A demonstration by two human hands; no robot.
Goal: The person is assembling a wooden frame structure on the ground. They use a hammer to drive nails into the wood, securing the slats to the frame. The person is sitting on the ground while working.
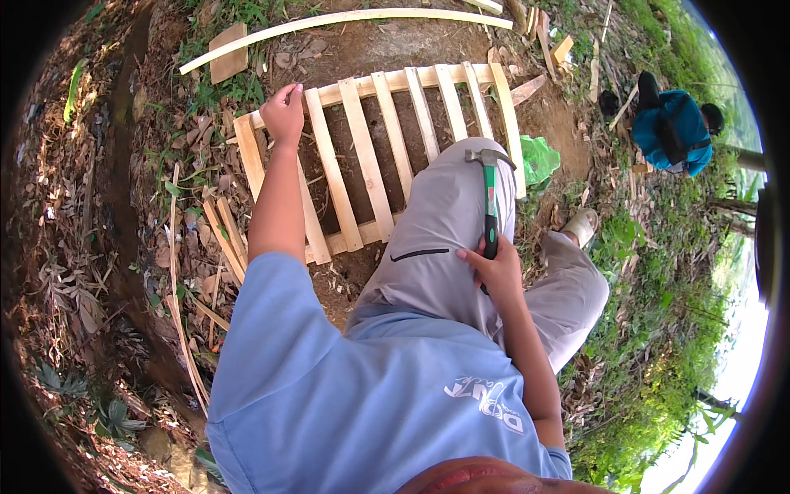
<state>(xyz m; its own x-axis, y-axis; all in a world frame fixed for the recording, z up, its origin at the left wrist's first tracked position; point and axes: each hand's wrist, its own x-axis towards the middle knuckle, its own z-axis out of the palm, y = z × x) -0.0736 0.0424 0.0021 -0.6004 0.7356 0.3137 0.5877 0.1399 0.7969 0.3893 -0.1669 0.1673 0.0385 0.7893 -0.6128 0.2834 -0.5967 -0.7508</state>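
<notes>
A slatted wooden frame (360,165) lies on the ground before me, with several pale slats fixed across its long rails. My left hand (284,115) is over the frame's far rail near its left end, beside a slat's top. Its fingers are closed in a pinch, and whatever they hold is too small to make out. My right hand (500,267) grips a hammer (491,193) by its black and green handle. The hammer rests along my raised knee, its metal head toward the frame.
A long thin wooden strip (346,20) lies beyond the frame, near a flat board (229,53). Wood offcuts (224,235) lie at the left. A green plastic bag (539,160) sits by the frame's right end. Another person (673,132) in a blue top is at the far right.
</notes>
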